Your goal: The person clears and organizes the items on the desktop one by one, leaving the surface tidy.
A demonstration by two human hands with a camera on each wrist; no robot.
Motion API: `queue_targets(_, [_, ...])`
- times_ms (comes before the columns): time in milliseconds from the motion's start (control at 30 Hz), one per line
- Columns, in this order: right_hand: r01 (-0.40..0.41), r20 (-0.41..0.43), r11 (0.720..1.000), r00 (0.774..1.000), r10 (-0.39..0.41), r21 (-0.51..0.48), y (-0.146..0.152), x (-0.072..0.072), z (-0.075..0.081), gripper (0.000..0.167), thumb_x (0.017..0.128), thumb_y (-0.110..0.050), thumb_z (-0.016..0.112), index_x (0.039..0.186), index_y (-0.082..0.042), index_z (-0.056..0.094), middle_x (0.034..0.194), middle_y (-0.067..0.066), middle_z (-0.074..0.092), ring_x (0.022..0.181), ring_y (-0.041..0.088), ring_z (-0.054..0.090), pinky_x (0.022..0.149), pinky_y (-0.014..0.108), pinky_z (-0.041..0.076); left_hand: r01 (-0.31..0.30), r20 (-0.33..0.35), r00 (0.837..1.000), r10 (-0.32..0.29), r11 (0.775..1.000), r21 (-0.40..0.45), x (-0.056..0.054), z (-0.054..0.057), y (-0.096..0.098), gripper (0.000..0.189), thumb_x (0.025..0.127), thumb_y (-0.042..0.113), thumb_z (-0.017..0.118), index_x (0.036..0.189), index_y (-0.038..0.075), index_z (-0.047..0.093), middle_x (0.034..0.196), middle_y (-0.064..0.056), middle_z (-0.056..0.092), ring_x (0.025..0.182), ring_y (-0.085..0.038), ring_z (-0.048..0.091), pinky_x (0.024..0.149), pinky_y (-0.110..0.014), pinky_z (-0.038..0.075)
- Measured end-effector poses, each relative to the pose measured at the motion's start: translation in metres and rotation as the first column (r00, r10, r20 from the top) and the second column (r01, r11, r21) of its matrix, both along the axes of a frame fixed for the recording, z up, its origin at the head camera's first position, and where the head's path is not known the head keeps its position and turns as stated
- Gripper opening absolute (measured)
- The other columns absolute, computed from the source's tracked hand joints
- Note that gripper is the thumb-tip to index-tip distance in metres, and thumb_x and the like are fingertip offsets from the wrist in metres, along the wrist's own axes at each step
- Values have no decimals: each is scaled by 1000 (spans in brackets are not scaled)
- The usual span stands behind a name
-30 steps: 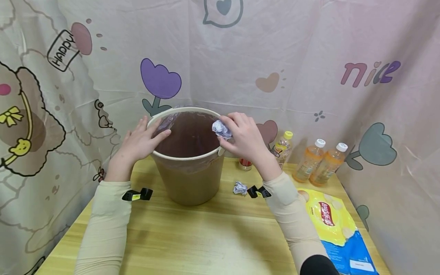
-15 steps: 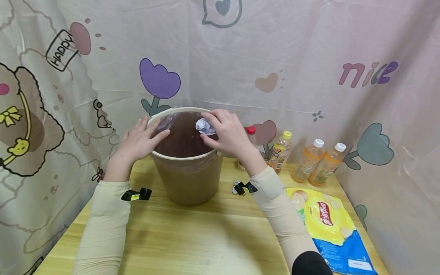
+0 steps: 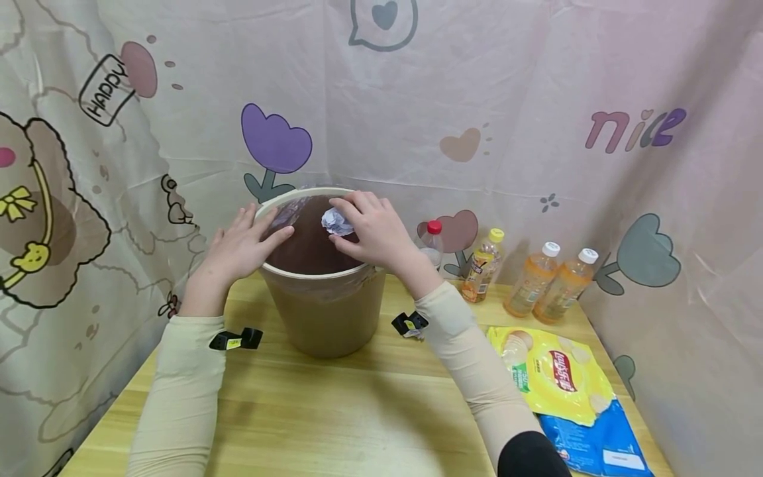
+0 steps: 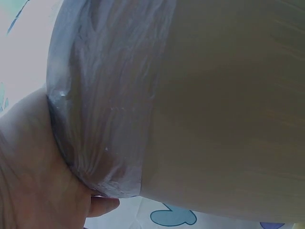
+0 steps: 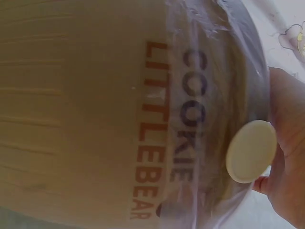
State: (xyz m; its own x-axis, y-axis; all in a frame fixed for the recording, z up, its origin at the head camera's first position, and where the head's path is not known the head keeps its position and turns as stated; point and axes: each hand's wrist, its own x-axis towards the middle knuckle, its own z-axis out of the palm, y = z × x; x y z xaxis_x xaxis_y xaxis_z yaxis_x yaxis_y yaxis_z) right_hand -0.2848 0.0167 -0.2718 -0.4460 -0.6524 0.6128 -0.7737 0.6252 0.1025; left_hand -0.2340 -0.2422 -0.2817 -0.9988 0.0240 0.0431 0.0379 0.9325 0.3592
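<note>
Crumpled paper (image 3: pixel 336 222): your right hand (image 3: pixel 378 232) pinches it over the bin (image 3: pixel 324 321); your left hand (image 3: pixel 241 245), thumb spread, touches the rim (image 3: pixel 304 275).

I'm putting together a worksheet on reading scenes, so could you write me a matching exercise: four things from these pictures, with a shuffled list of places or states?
1. Left hand
2. Right hand
3. Bin
4. Yellow packet

A. Upright, with clear plastic over its edge
B. Lying on the table
C. Holding crumpled paper
D. At the rim, without paper

Pairs: 1-D, 2-C, 3-A, 4-B
</note>
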Motion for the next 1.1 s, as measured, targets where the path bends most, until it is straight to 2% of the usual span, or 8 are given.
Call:
queue_targets(233, [3, 8, 1000, 1000, -4, 20, -6, -2, -1, 55, 89, -45, 62, 136, -16, 55, 126, 5, 59, 119, 25, 54, 89, 41, 47, 0, 4, 1000, 0, 1000, 3, 0, 0, 0, 91, 89, 80, 18, 158, 21, 9, 164, -17, -10, 151, -41, -10, 112, -74, -2])
queue_targets(467, [19, 17, 999, 1000, -19, 39, -7, -1, -1, 57, 89, -45, 62, 138, -17, 54, 129, 5, 58, 125, 26, 53, 99, 44, 46, 1, 2, 1000, -1, 1000, 8, 0, 0, 1, 91, 89, 80, 18, 158, 21, 10, 164, -17, -10, 151, -41, -10, 112, -74, -2])
queue_targets(833, [14, 28, 999, 1000, -15, 35, -5, 0, -4, 60, 89, -48, 63, 139, -18, 52, 129, 5, 56, 129, 26, 50, 101, 45, 45, 3, 6, 1000, -3, 1000, 17, -1, 0, -1, 90, 90, 79, 18, 158, 21, 9, 163, -16, -13, 151, -40, -11, 112, -74, -3])
queue_targets(1100, [11, 41, 1000, 999, -11, -8, 8, 3, -7, 58, 89, -49, 64, 138, -19, 54, 129, 5, 56, 124, 26, 52, 94, 42, 46, 1, -1, 1000, -1, 1000, 25, 0, 0, 0, 90, 90, 79, 19, 158, 20, 10, 163, -16, -12, 151, -39, -11, 112, -74, -2])
